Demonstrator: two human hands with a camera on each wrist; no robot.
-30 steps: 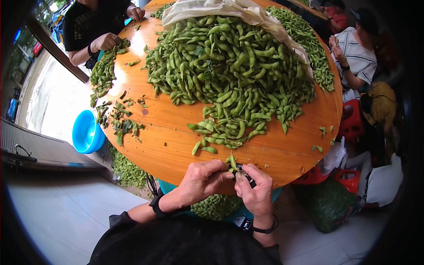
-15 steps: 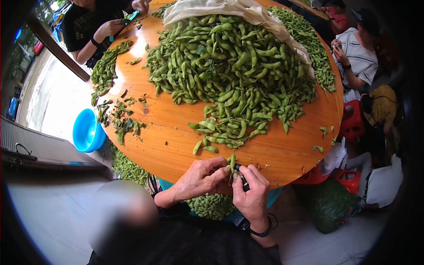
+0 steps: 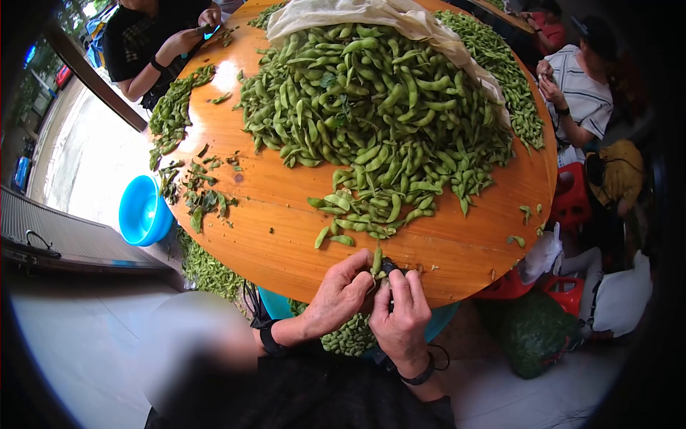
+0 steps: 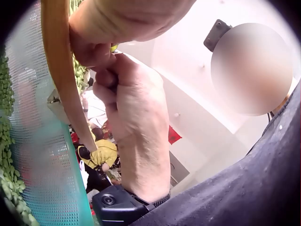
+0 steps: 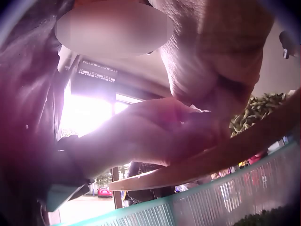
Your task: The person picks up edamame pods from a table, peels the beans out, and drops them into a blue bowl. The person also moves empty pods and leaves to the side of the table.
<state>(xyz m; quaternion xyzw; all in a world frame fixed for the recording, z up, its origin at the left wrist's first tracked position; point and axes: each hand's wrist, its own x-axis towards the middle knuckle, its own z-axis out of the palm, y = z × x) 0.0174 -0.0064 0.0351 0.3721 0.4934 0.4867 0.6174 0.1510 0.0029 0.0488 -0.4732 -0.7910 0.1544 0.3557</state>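
At the near edge of the round wooden table [image 3: 264, 254], my left hand [image 3: 337, 294] pinches a green soybean pod [image 3: 377, 259] that stands up from its fingertips. My right hand [image 3: 401, 322] meets it there, its fingers curled round a small black tool [image 3: 389, 266]; that tool is mostly hidden, so I cannot tell its kind. In the left wrist view, both hands overlap and only a sliver of green shows between them. A large pile of soybean pods [image 3: 357, 107] rises just beyond, with a few loose pods [image 3: 343, 240] nearest my hands.
A teal basket [image 4: 51, 202] with pods stands under the table edge. Pale cloth [image 3: 389, 13] drapes the pile's far side. Leaf scraps [image 3: 204, 196] lie at left, near a blue basin [image 3: 143, 218]. Pods cover the floor [image 3: 211, 268]. Other people sit across and at right.
My right hand has turned over, its back now facing up and covering more of the black tool. The pod stands more upright. Both hands stay close together at the table edge.
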